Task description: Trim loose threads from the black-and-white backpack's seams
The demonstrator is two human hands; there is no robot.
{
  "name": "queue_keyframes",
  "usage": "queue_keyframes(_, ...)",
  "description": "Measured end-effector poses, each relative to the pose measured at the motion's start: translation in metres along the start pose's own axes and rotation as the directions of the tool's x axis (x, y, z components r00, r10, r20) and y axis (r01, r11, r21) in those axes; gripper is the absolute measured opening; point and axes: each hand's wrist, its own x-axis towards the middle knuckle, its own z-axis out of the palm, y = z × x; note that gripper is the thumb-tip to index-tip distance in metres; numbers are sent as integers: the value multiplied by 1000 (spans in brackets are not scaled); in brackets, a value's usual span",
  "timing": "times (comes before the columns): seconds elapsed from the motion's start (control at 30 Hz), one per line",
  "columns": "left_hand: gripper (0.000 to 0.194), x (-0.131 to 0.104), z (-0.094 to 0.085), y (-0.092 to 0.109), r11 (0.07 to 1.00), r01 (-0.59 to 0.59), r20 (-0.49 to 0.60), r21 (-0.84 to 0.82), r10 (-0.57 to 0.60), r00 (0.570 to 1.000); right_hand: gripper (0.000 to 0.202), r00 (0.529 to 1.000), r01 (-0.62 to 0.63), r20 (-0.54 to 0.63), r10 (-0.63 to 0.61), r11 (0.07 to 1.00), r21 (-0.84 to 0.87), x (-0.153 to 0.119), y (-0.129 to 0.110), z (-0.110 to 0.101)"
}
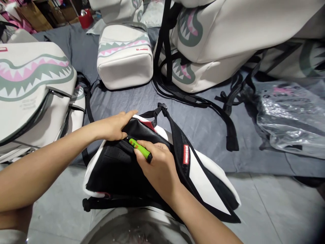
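A black and white backpack [119, 173] lies tilted on its side in front of me, its black back panel and a strap with a red label facing up. My left hand [114, 127] holds the backpack's upper left edge, its thumb pressed on the black panel and its fingers reaching over the white rim. In my right hand [158, 161] is a bright green marker pen [139, 148] with a black end. Its tip points at the black panel, close to my left thumb. Whether the tip touches the panel I cannot tell.
A white backpack with a shark-mouth print [33, 74] stands at the left. Behind sits a small white bag [124, 69]. More white bags [215, 37] are piled at the right, straps trailing over the grey cloth [203, 132]. A clear plastic package [291, 118] lies far right.
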Motion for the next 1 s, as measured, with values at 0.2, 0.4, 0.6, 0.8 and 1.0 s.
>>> queue_keyframes(0.2,95,0,-1,2,1000,-6,-4,8,6,1000,16,1000,26,-9,-26,1000,11,1,-1,0)
queue_keyframes(0.4,94,-2,-4,9,999,33,21,10,-33,999,16,999,37,6,-37,999,25,1,-2,1)
queue_keyframes(0.6,94,0,-2,5,1000,12,8,10,-12,1000,18,999,35,20,-36,999,38,4,-1,0)
queue_keyframes(0.8,94,-1,-2,5,1000,12,13,5,-12,1000,20,999,36,19,-37,999,40,3,1,-2)
queue_keyframes(1.0,93,0,-2,4,1000,19,7,4,-19,1000,21,999,29,39,-30,999,35,3,1,-2)
